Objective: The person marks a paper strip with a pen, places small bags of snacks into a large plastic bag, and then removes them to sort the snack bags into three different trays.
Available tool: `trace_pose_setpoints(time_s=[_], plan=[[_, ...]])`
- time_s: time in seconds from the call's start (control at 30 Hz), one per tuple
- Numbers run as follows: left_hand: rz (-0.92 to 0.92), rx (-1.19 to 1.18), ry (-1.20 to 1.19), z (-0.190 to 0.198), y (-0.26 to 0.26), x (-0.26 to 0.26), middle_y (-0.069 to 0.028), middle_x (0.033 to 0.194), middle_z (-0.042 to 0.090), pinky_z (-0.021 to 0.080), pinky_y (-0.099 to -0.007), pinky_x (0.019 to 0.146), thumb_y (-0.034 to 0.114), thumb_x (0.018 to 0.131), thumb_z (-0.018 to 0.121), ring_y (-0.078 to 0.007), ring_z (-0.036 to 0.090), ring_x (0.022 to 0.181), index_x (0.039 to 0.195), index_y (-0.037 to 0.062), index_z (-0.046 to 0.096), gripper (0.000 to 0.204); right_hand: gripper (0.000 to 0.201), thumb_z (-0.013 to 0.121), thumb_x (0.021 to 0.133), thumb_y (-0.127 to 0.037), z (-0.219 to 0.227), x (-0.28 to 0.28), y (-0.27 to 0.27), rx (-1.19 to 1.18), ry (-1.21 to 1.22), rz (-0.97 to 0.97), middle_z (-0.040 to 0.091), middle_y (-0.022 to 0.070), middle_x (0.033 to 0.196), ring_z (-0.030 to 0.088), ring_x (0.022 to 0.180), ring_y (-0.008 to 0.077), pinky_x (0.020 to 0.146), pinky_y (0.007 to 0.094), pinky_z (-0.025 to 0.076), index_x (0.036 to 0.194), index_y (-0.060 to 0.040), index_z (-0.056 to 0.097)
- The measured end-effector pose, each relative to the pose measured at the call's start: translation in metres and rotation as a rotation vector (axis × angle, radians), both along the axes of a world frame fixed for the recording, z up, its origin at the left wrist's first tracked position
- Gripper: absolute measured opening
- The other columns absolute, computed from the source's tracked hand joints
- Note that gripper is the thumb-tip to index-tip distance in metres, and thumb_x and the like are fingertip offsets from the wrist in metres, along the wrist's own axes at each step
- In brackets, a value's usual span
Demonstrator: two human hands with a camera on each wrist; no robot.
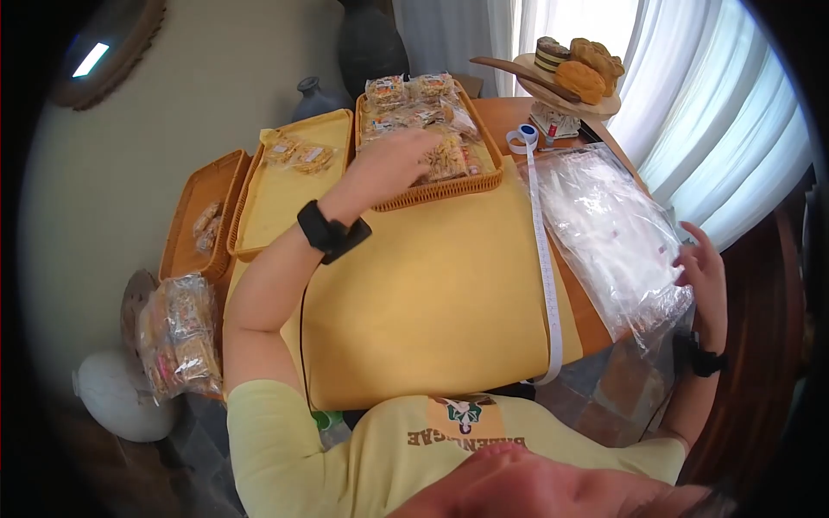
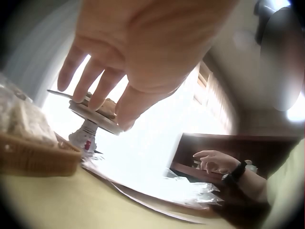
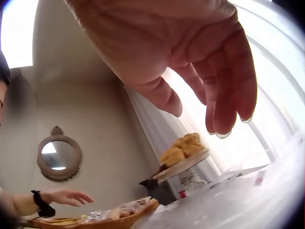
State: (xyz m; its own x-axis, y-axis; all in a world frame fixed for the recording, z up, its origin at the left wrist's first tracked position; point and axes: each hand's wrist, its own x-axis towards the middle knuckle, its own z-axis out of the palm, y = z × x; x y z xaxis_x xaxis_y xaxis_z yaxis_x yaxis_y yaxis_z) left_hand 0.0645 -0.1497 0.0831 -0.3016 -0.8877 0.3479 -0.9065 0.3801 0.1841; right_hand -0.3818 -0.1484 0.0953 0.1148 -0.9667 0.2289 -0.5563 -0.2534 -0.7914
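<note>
My left hand [image 1: 393,168] is over the front of a wicker basket [image 1: 440,192] filled with packaged snacks [image 1: 445,155]. In the left wrist view its fingers [image 2: 93,83] extend loosely and hold nothing. On the right side, my right hand [image 1: 706,272] hovers above a stack of clear plastic bags [image 1: 604,233]. Its fingers [image 3: 224,102] bend slightly, with nothing between them in the right wrist view. Several snack packs stay visible behind and beside the left hand; part of the basket's contents is hidden beneath it.
A yellow-lined tray [image 1: 289,198] holds a few packs, and a smaller basket [image 1: 186,216] stands left of it. Bagged snacks [image 1: 181,337] sit at the left edge. A measuring tape [image 1: 544,268] runs along the yellow mat [image 1: 423,293]. Bread rests on a raised stand [image 1: 596,108].
</note>
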Motion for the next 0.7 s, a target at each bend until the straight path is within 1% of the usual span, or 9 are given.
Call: trace_pose_setpoints(time_s=[0.07, 0.13, 0.17, 0.23, 0.33, 0.43, 0.53, 0.6, 0.7], plan=[[0.03, -0.118, -0.061, -0.006, -0.017, 0.041, -0.011, 0.111, 0.051, 0.041, -0.036, 0.084, 0.01, 0.07, 0.061, -0.0296, 0.048, 0.103, 0.114, 0.0082, 0.044, 0.048, 0.036, 0.053, 0.078, -0.007, 0.007, 0.06, 0.009, 0.145, -0.039, 0.368, 0.053, 0.0025, 0.058, 0.049, 0.049, 0.0069, 0.046, 0.0198, 0.041, 0.114, -0.0063, 0.049], [0.12, -0.016, -0.126, -0.025, -0.039, 0.079, -0.0119, 0.112, 0.051, 0.041, -0.0356, 0.084, 0.01, 0.07, 0.062, -0.0297, 0.048, 0.102, 0.115, 0.0085, 0.044, 0.049, 0.034, 0.057, 0.077, -0.012, 0.014, 0.11, 0.016, 0.114, 0.297, 0.594, 0.056, 0.0044, 0.061, 0.052, 0.051, 0.0114, 0.049, 0.0235, 0.043, 0.11, -0.0077, 0.051], [0.128, -0.025, -0.129, -0.026, -0.043, 0.084, -0.0119, 0.112, 0.051, 0.041, -0.0356, 0.084, 0.01, 0.07, 0.062, -0.0297, 0.048, 0.102, 0.115, 0.0085, 0.044, 0.049, 0.034, 0.057, 0.077, -0.012, 0.013, 0.128, 0.016, 0.103, 0.296, 0.599, 0.056, 0.0044, 0.061, 0.052, 0.051, 0.0114, 0.049, 0.0235, 0.043, 0.11, -0.0077, 0.051], [0.22, 0.165, -0.117, -0.028, -0.049, 0.089, -0.013, 0.109, 0.052, 0.041, -0.0364, 0.082, 0.009, 0.07, 0.06, -0.0301, 0.05, 0.1, 0.113, 0.0093, 0.045, 0.046, 0.033, 0.059, 0.076, -0.017, 0.008, 0.155, 0.01, -0.152, 0.474, 0.754, 0.057, 0.0071, 0.063, 0.055, 0.053, 0.0172, 0.053, 0.0277, 0.044, 0.106, -0.0083, 0.054], [0.187, 0.171, -0.104, -0.05, -0.066, 0.101, -0.0146, 0.103, 0.054, 0.042, -0.0375, 0.079, 0.007, 0.07, 0.057, -0.0307, 0.051, 0.097, 0.11, 0.0096, 0.047, 0.041, 0.032, 0.06, 0.075, -0.022, 0.0, 0.166, -0.019, -0.116, 0.46, 0.684, 0.058, 0.0094, 0.065, 0.056, 0.055, 0.0217, 0.055, 0.0296, 0.044, 0.104, -0.0073, 0.055], [0.231, 0.069, -0.088, -0.055, -0.061, 0.095, -0.0142, 0.092, 0.057, 0.044, -0.0387, 0.072, 0.005, 0.069, 0.057, -0.0306, 0.054, 0.089, 0.102, 0.0092, 0.05, 0.034, 0.029, 0.057, 0.078, -0.014, -0.006, 0.155, -0.047, 0.163, 0.247, 0.675, 0.057, 0.0039, 0.062, 0.054, 0.053, 0.0101, 0.05, 0.0233, 0.044, 0.105, -0.0043, 0.054], [0.282, 0.051, -0.209, -0.047, -0.058, 0.086, -0.014, 0.085, 0.058, 0.045, -0.0403, 0.067, 0.005, 0.069, 0.054, -0.0309, 0.056, 0.082, 0.103, 0.0083, 0.05, 0.034, 0.026, 0.054, 0.081, -0.014, -0.007, 0.135, -0.065, 0.135, 0.215, 0.49, 0.056, 0.0038, 0.063, 0.053, 0.053, 0.0087, 0.048, 0.0213, 0.044, 0.105, -0.0046, 0.054], [0.304, 0.08, -0.302, -0.041, -0.057, 0.083, -0.0141, 0.082, 0.058, 0.045, -0.0415, 0.065, 0.005, 0.071, 0.051, -0.0318, 0.056, 0.078, 0.106, 0.0074, 0.049, 0.035, 0.023, 0.051, 0.083, -0.016, -0.013, 0.116, -0.083, 0.228, 0.096, 0.45, 0.056, 0.0033, 0.064, 0.053, 0.052, 0.0081, 0.046, 0.0204, 0.044, 0.103, -0.0057, 0.055], [0.269, 0.01, -0.387, -0.041, -0.055, 0.083, -0.0129, 0.074, 0.058, 0.045, -0.0419, 0.058, 0.007, 0.07, 0.052, -0.0317, 0.057, 0.071, 0.098, 0.0068, 0.051, 0.028, 0.023, 0.048, 0.086, -0.02, -0.02, 0.103, -0.098, 0.373, -0.028, 0.379, 0.055, 0.0029, 0.066, 0.053, 0.052, 0.0079, 0.046, 0.0198, 0.046, 0.102, -0.0063, 0.055]])
